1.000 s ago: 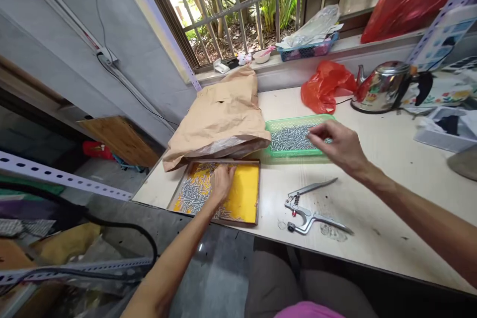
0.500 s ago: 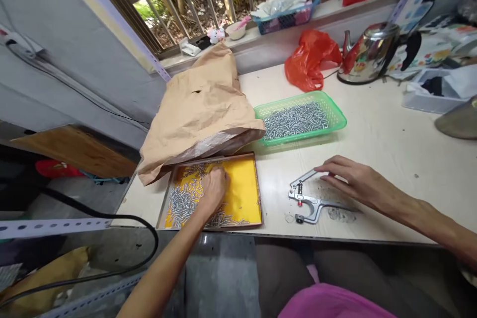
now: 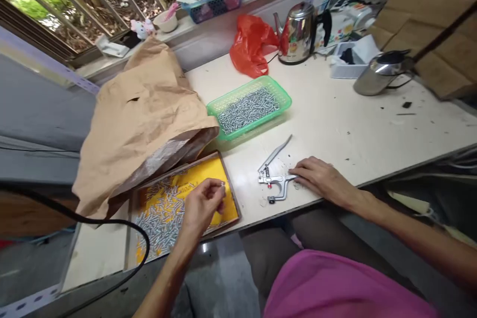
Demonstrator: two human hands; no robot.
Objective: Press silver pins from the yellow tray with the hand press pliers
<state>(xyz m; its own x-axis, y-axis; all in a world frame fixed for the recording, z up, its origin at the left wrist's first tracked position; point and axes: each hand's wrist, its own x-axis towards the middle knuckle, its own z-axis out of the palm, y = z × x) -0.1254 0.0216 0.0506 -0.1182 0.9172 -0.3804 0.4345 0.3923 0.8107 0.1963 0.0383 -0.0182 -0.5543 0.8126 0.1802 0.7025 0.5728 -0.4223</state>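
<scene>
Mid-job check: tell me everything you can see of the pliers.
The pliers look like silvery metal, with a small coil spring, a red part and a black tip on the C-shaped frame. They lie on the table, right of the tray and nearer than the green basket. Handles spread, jaws open; the right hand touches the lower handle, hiding its end.

The head view looks down across the table (image 3: 320, 114).

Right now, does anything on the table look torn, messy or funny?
Yes, a little. The brown paper bag has a small dark hole, maybe a tear, while the paper around it looks whole. Dark bits also lie scattered on the right of the table, standing out against its pale top.
</scene>
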